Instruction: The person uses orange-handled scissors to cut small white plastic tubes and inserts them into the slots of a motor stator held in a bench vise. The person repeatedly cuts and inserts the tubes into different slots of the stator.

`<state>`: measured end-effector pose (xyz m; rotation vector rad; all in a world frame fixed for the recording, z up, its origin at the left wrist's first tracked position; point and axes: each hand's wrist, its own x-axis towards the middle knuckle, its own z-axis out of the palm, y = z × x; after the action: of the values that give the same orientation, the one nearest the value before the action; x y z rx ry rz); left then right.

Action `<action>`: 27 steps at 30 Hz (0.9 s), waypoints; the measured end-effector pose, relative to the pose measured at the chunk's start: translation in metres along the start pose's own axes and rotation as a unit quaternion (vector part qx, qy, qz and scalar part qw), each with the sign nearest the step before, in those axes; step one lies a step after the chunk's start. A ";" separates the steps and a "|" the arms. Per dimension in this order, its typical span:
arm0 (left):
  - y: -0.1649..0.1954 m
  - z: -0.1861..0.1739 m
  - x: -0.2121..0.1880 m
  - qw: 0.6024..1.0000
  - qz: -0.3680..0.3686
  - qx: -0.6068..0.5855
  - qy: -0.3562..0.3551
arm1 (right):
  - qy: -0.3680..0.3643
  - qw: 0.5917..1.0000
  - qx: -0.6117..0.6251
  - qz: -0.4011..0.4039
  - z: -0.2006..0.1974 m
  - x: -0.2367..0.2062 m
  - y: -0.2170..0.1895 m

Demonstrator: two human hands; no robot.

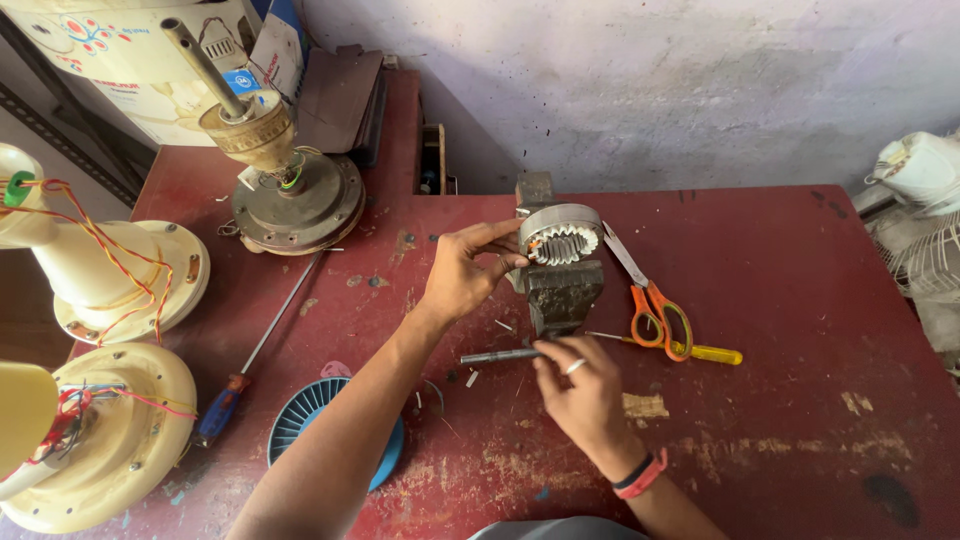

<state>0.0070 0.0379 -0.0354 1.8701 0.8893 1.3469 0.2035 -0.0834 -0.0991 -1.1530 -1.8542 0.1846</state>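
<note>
**Motor core held in a bench vise**

A grey vise [560, 285] stands near the middle of a worn red table [780, 330]. In its top sits a round metal motor core [560, 240], a grey ring with pale teeth lining its inner opening, which faces the camera.

The left hand [462, 275] reaches in from the lower left and rests against the left side of the motor core. Its thumb and fingers are curled around the ring's edge, pinching it. The right hand [580, 385] comes in from below, just in front of the vise. Its thumb and fingers are pressed together on the vise handle [497, 355], a dark metal bar that sticks out to the left at the base. A ring shows on one finger and a red and black band on the wrist.

Just to the right of the vise lie orange-handled scissors [650, 300], blades pointing up and away, and a yellow-handled screwdriver [690, 350] lies across beneath them. To the left, a long screwdriver with a red and blue handle [250, 370] lies on the table, near a blue fan blade [320, 420]. Farther left stand cream fan motor housings [110, 290] with red and yellow wires, and behind them a brown ceiling fan motor [290, 195] with its rod tilted up.
</note>
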 end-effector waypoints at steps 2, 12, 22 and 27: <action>0.001 0.000 0.000 1.000 -0.002 -0.008 0.000 | -0.068 0.997 -0.042 -0.013 0.010 -0.008 -0.003; 0.005 0.000 0.000 1.000 0.009 -0.010 -0.001 | -0.208 0.971 -0.081 -0.082 0.055 0.009 -0.016; 0.003 -0.001 -0.001 1.000 0.010 -0.017 0.000 | -0.149 0.983 0.110 -0.005 0.046 0.026 -0.024; 0.004 -0.001 -0.001 1.000 0.012 -0.015 -0.002 | -0.109 0.985 0.121 0.051 0.034 0.031 -0.033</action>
<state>0.0068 0.0353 -0.0321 1.8653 0.8436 1.3631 0.1520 -0.0667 -0.0815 -1.0904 -1.8990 0.5993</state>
